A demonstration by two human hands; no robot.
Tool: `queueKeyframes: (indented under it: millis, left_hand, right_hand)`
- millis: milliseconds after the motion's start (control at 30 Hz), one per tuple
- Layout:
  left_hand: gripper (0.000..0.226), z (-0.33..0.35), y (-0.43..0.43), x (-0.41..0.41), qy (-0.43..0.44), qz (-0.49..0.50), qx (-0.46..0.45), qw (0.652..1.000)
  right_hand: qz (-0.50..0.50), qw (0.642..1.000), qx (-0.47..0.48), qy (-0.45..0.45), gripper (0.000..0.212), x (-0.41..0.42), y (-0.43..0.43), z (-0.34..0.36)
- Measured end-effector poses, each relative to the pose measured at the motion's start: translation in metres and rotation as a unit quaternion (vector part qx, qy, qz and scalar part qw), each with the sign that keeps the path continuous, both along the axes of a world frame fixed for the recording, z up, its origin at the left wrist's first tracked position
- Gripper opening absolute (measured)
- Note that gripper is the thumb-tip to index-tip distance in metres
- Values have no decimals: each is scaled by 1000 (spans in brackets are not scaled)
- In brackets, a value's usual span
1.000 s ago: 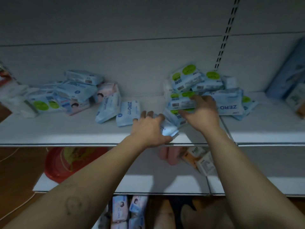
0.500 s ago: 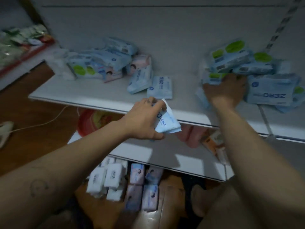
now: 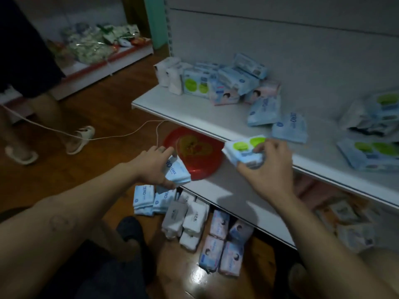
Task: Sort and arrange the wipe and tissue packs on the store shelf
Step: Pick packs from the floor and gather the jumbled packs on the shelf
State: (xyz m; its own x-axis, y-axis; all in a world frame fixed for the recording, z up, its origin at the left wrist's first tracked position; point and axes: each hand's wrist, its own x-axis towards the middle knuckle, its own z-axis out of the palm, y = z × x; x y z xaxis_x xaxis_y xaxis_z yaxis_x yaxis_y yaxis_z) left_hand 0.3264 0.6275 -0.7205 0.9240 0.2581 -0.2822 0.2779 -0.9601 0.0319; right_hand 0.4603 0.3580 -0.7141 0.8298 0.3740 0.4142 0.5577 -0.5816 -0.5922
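Two packs sit in our grip. Our left hand [image 3: 151, 166] curls round a pale blue ZERO wipe pack [image 3: 176, 173] above the floor stacks [image 3: 190, 219]; our right hand [image 3: 269, 171] pinches a green-spotted pack [image 3: 243, 149] just before the white shelf [image 3: 194, 111] edge.

Dim store, glossy brown wooden floor [image 3: 108, 108], white cable [image 3: 116, 137] across it, teal pillar [image 3: 154, 20]

Dim, grainy frame: faint glare on the wooden floor [image 3: 194, 275], deep shadow under the shelf [image 3: 216, 124], soft blur and wide-angle bending toward the edges.
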Motion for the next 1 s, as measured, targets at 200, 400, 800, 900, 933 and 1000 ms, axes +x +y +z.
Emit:
queueKeyframes:
  millis: [200,400,800,900,933,1000]
  left_hand:
    - [104,-40,56,-54,58,98,29,993]
    - [101,-113,94,-80,105,227,-8,968]
    - [80,-262,191,-70,55,134,-72,987]
    - [82,-285,214,-52,56,34,-78,995]
    - [81,-293,216,-50,51,1,-91,995]
    - [74,-311,214,-49,28,-35,-138,989]
  right_hand:
    - [148,984,-79,61,41,-45,67,-63]
    - [167,962,-120,181,41,-68,148,-132]
    - [295,869,-366,154,58,-58,309,-253]
    - [382,834,-385,101,50,-46,312,-284]
    - [408,811,-409,88,47,-42,308,-291]
    - [420,764,-486,66,48,-33,299,-299]
